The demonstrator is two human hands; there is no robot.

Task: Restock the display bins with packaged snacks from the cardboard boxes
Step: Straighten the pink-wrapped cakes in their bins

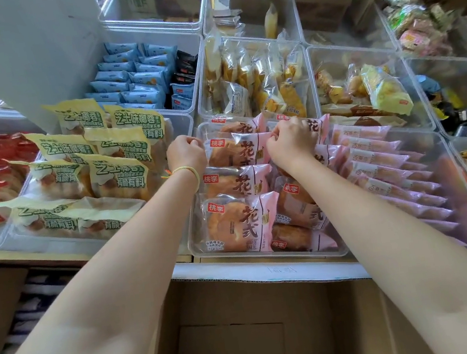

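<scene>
My left hand (185,153) and right hand (291,140), fingers curled, pinch one pink bread packet (240,149); I judge it should seat upright, label forward, in the clear bin (268,259)

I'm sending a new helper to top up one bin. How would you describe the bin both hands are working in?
Start at the open cardboard box at the bottom. The clear bin just behind it is the one, where the left hand and right hand meet. Only it holds pink bread packs; its left neighbour has yellow-green packs.
</scene>
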